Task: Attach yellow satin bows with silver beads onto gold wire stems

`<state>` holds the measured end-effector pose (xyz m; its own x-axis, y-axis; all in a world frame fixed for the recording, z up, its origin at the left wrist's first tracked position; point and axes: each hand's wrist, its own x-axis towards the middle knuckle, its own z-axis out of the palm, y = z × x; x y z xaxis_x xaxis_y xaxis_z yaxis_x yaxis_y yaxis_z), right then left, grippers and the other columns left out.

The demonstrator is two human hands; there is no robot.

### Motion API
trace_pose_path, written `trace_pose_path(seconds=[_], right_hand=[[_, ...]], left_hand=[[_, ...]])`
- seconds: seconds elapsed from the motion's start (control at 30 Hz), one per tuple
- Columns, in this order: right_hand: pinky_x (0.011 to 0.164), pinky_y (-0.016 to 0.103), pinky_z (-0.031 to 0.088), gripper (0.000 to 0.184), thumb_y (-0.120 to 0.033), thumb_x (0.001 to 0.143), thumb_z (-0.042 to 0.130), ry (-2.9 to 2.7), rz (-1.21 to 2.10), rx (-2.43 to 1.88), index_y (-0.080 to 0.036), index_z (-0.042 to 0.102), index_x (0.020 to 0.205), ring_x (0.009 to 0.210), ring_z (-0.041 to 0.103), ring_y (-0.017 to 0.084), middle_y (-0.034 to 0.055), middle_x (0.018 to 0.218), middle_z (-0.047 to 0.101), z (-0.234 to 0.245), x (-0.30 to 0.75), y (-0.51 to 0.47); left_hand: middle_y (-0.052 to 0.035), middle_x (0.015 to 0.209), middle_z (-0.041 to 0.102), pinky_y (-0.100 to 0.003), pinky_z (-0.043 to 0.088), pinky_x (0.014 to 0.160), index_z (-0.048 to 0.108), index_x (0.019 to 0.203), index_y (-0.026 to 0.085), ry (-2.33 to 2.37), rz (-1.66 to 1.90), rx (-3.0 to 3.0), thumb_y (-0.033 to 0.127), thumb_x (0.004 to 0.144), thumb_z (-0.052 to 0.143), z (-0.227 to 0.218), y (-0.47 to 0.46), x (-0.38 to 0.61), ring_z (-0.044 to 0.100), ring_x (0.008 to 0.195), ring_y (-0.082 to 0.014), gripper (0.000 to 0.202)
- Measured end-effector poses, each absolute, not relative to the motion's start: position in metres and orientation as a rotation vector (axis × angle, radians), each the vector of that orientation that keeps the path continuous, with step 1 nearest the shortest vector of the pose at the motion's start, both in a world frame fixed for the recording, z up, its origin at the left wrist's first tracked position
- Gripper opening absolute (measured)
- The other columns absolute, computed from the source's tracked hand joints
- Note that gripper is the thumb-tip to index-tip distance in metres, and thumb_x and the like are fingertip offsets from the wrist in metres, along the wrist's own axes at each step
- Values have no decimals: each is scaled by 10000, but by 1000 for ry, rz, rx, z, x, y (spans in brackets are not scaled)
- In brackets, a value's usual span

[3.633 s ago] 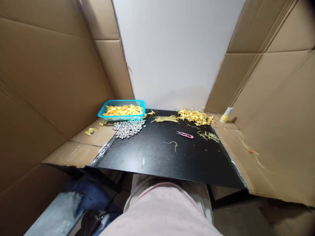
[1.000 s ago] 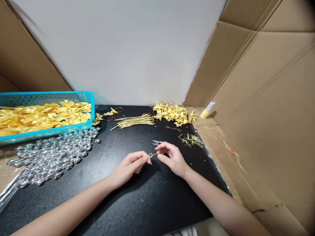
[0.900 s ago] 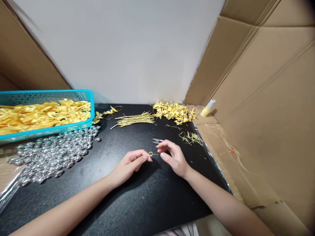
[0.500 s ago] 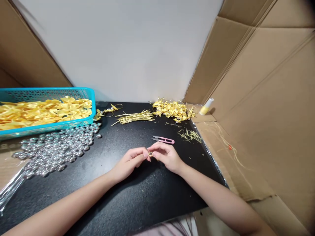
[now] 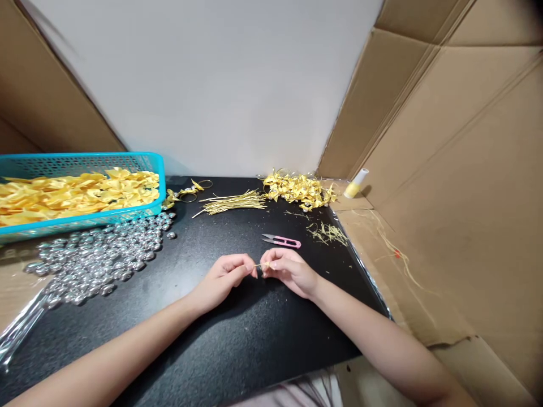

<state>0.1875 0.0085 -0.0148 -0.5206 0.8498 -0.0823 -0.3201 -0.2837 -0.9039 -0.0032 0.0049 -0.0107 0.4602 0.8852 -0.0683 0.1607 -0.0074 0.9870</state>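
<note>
Between my two hands a thin gold wire [image 5: 258, 265] spans a short gap, above the black tabletop. My left hand [image 5: 231, 274] is closed in a pinch on its left end. My right hand [image 5: 292, 273] is closed as well, with thumb and fingers pinching the other end; most of the wire there is hidden by the fingers. Just beyond the hands lie pink thread snips [image 5: 282, 241], blades pointing left. Farther back is a bundle of straight gold wires [image 5: 233, 202].
On the left, a blue basket [image 5: 162, 181] holds yellow ribbon bows, with many silver beads [image 5: 123, 249] in front. Finished-looking yellow bow pieces [image 5: 297, 189] are heaped at the back right. Wire offcuts [image 5: 327, 233] and a thread spool [image 5: 356, 184] lie at the right.
The small loop seen between my fingertips is now a short straight stretch of wire. My right hand has turned and drawn slightly right; my left hand has hardly moved.
</note>
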Motion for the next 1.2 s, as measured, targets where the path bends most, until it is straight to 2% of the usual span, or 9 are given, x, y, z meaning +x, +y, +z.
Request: trace_pose_path(seconds=[0.17,0.37,0.43,0.53,0.6,0.73,0.83,1.1,1.2], right_hand=[[682,267,464,152,-290,672,596,-1068,2070,-709,-164,511,685,651,537,106,0,718,529,-13,189,10],[678,263,446,128,-271,686,578,-1163,2029,-731,-160,516,700,644,512,102,-5,716,521,-15,189,11],[666,254,422,117,-255,690,590,-1246,1959,-757,-153,537,705,638,497,102,-9,694,528,-15,189,11],[639,244,374,98,-218,700,617,-1388,1836,-795,-152,545,697,623,465,101,-28,649,519,-12,190,10],[631,247,352,94,-206,724,619,-1471,1766,-823,-156,541,709,618,449,101,-34,653,519,-9,191,9],[615,243,318,100,-218,759,619,-1583,1646,-876,-161,543,728,618,414,98,-43,672,495,-5,193,8],[613,244,316,103,-225,771,604,-1641,1615,-886,-163,535,725,629,411,101,-39,680,484,-4,193,8],[613,244,327,111,-255,782,545,-1702,1701,-848,-165,504,731,623,399,101,-35,674,458,-5,195,11],[599,240,326,104,-243,789,535,-1723,1695,-849,-164,503,730,612,393,101,-37,662,453,-6,195,11]], left_hand=[[55,516,416,-207,261,512,582,641,148,965,721,1534,324,781,476,-8,6,-4,329,517,-90,249],[23,541,531,-220,356,590,570,547,153,872,665,1591,269,739,525,-4,11,-9,451,577,-110,229],[0,634,605,-236,411,665,608,640,149,835,649,1569,292,768,547,-2,13,-11,531,661,-135,201],[-50,845,681,-290,461,785,615,897,148,768,603,1389,366,826,574,0,13,-10,609,822,-178,232],[-63,887,681,-286,469,771,584,948,147,745,552,1261,381,832,612,1,11,-7,615,806,-167,263],[2,728,607,-197,380,569,570,891,147,761,481,1262,420,822,640,1,8,-3,473,586,-85,290],[68,575,411,-180,245,475,567,794,148,836,492,1381,497,845,582,2,10,-4,311,514,-69,353],[87,521,245,-206,135,461,607,720,114,931,474,1478,564,800,584,3,9,-2,184,503,-65,458],[86,505,247,-204,136,457,637,716,104,950,499,1470,558,776,609,1,7,0,188,492,-61,458]])
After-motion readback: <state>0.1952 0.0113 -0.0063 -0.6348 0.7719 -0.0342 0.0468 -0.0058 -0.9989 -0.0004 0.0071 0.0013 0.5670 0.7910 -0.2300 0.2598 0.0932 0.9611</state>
